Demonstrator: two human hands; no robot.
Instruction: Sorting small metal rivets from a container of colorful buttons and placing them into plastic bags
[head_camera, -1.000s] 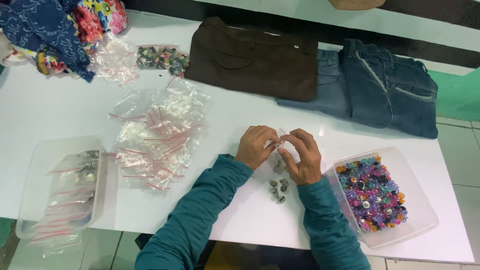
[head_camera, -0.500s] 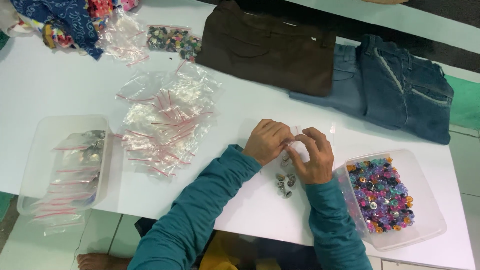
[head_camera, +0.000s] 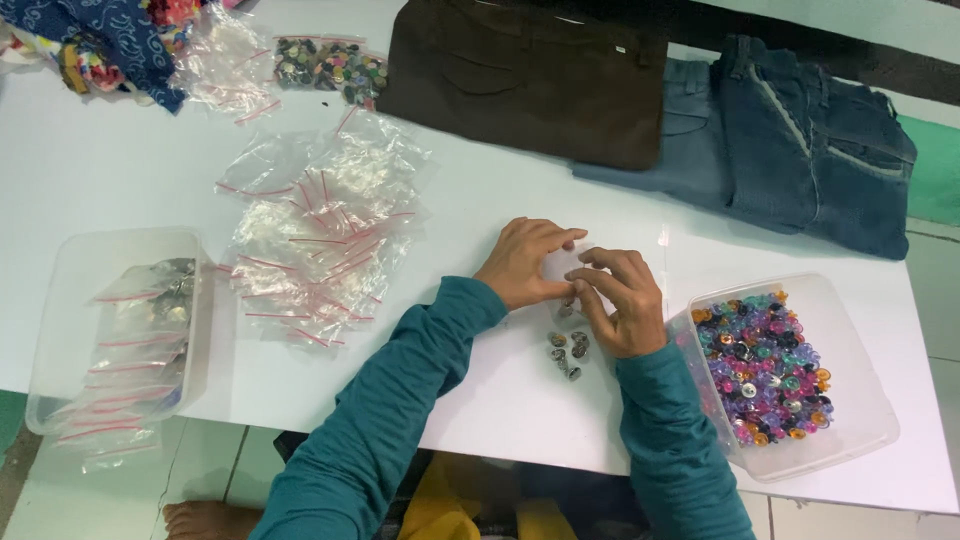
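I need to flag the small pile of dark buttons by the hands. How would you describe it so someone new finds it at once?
Start at the white table and find the two hands meeting near its front edge. Just below them lies a small cluster of dark metallic buttons, loose on the bare tabletop. Unlike the bright mixed buttons in the clear tub to the right, these are dull grey and uncontained.

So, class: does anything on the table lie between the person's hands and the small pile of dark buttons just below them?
Nothing visible does. The left hand and right hand meet over a small clear bag, and the dark buttons lie on bare white table right beneath them.
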